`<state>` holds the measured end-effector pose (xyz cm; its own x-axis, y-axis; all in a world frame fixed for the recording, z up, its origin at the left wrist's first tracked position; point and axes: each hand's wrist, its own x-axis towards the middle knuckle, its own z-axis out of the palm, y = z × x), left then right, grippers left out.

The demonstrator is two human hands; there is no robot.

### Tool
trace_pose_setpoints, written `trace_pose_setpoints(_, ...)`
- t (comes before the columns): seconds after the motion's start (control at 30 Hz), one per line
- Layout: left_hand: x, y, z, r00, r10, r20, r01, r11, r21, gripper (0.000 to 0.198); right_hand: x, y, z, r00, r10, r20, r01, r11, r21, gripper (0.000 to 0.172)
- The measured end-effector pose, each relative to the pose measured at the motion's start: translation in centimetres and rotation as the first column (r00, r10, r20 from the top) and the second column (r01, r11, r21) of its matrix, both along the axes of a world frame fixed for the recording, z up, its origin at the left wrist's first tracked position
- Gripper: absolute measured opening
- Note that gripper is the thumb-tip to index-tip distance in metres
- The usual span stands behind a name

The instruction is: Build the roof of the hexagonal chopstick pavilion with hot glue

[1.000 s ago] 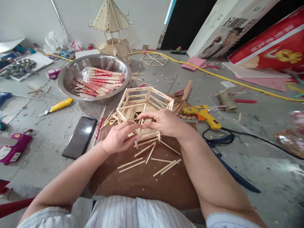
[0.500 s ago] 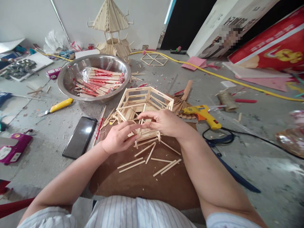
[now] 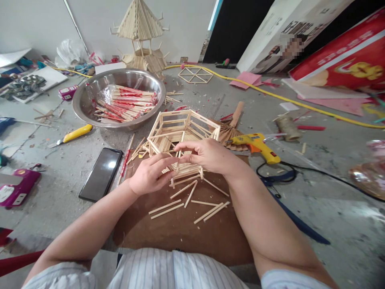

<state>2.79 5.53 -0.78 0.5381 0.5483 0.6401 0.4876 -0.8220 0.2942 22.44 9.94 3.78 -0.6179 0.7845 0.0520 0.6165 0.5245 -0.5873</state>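
Observation:
A hexagonal frame of wooden sticks (image 3: 183, 126) stands on a brown board (image 3: 180, 224) on the floor. My left hand (image 3: 150, 174) and my right hand (image 3: 207, 154) meet at the frame's near side. Both pinch a small stick (image 3: 179, 154) set upright against the frame's near edge. Several loose cut sticks (image 3: 192, 202) lie on the board just below my hands.
A steel bowl (image 3: 87, 96) of wrapped chopsticks sits at the back left. A black phone (image 3: 101, 173) and a yellow utility knife (image 3: 75, 133) lie left. A yellow glue gun (image 3: 255, 145) with its black cord lies right. A finished stick pagoda (image 3: 140, 36) stands by the wall.

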Motion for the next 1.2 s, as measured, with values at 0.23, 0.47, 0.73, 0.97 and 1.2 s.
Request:
trace_pose_setpoints(0.23,-0.05,0.02,-0.03,1.000,0.005,-0.004,-0.005,1.000,-0.005,0.031,-0.05,-0.01,0.10,1.000,-0.003,-0.004,0.003,1.000,-0.021,0.026)
trace_pose_setpoints(0.47,-0.01,-0.01,0.04,1.000,0.007,-0.004,-0.007,1.000,-0.006,0.030,-0.04,-0.04,0.17,1.000,-0.005,-0.007,0.005,1.000,-0.020,0.025)
trace_pose_setpoints(0.73,0.00,0.01,0.04,1.000,0.004,-0.004,-0.004,1.000,0.003,0.029,-0.05,-0.08,0.22,1.000,-0.010,-0.004,0.009,0.999,-0.030,0.026)
trace_pose_setpoints(0.97,0.05,0.04,0.09,1.000,-0.001,0.001,0.001,1.000,0.010,0.030,-0.07,-0.04,0.24,1.000,-0.006,-0.007,0.006,1.000,-0.024,0.025)
trace_pose_setpoints(1.2,0.03,0.05,0.04,1.000,0.007,-0.004,-0.007,1.000,0.007,0.028,-0.05,-0.10,0.18,1.000,0.003,-0.014,-0.003,1.000,-0.018,0.026)
